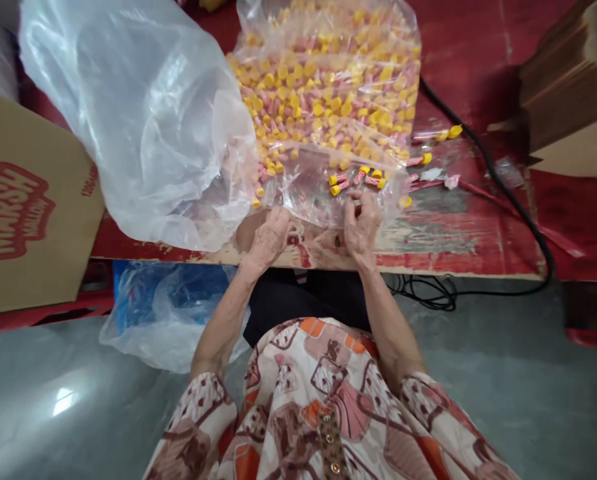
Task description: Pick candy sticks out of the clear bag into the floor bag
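Fingers of R hand (362,223) pinched narrow, tips together just at the near edge of the clear poly bag (328,193); can't tell if they hold anything. L hand (269,240) has fingers curled & closed in, laid on the same bag's edge; can't tell if they grip it.

Bag lies flat on a worn red-painted table (458,233), packed w/ many small pink-&-yellow plastic pieces (323,87), pink bodies w/ yellow caps, heaped loose inside. Near the R hand a small group of pieces (355,180) sits apart from the heap, close to the bag's near end, prob. inside it; hard to tell through the film. More pieces (435,135) lie on the table right of the bag, beside a black cable (498,160).

Left of it, a 2nd big clear bag (143,113) bulges over the table, touching the full bag; contents not visible. Further left, a cardboard carton (28,200) w/ red MARSH print. Stack of cardboard (568,87) at right. Blue-&-clear plastic bag (163,313) on the floor below the table edge.
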